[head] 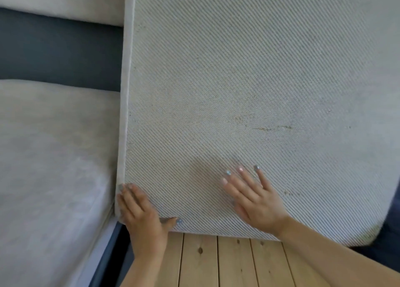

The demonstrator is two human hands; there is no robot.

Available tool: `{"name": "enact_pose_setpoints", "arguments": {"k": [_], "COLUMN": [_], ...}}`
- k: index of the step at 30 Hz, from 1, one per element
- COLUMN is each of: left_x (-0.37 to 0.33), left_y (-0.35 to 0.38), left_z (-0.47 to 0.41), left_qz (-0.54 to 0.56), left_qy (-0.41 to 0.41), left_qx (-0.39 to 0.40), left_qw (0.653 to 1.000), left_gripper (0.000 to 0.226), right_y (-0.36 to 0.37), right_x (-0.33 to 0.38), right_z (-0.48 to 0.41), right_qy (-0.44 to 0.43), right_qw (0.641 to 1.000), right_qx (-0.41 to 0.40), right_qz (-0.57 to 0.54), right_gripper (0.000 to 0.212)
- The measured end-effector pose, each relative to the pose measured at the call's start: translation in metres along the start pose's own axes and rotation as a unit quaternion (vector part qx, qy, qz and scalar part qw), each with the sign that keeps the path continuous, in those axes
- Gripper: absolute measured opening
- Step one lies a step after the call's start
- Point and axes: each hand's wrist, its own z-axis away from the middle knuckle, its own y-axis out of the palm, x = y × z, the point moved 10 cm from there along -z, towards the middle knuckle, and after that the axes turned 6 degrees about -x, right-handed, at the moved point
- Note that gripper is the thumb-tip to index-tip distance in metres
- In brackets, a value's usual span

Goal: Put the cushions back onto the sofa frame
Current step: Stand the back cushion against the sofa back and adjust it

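Note:
A large pale grey seat cushion (249, 87) with a diagonal ribbed weave fills most of the view, its near edge lifted above the wooden floor. My left hand (141, 217) grips its near left corner, fingers on the side edge and thumb along the bottom edge. My right hand (253, 198) lies flat on the cushion's face with fingers spread. To the left, another grey seat cushion (54, 157) lies on the dark blue sofa frame (58, 51), and a back cushion (60, 1) sits at the top left.
A light pine plank floor (227, 263) shows below the held cushion. The dark frame's front edge (108, 256) runs down at the lower left. Dark blue upholstery (387, 247) shows at the lower right.

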Motion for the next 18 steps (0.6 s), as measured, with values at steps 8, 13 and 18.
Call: {"name": "enact_pose_setpoints", "arguments": {"k": [8, 13, 18], "left_x": [0.002, 0.0, 0.002], "left_y": [0.002, -0.001, -0.002], "left_z": [-0.001, 0.001, 0.0], "left_qz": [0.002, -0.003, 0.0], "left_qy": [0.003, -0.006, -0.004], "left_qx": [-0.008, -0.005, -0.007], "left_qw": [1.0, 1.0, 1.0], "left_gripper": [0.158, 0.154, 0.152], "right_y": [-0.014, 0.003, 0.004], "right_x": [-0.022, -0.027, -0.04], "right_z": [0.021, 0.032, 0.043], "right_qy": [0.173, 0.26, 0.344], "right_qw": [0.982, 0.964, 0.935], "right_qx": [-0.04, 0.01, -0.002], "right_qz": [-0.06, -0.059, -0.082], "right_gripper": [0.059, 0.057, 0.057]}}
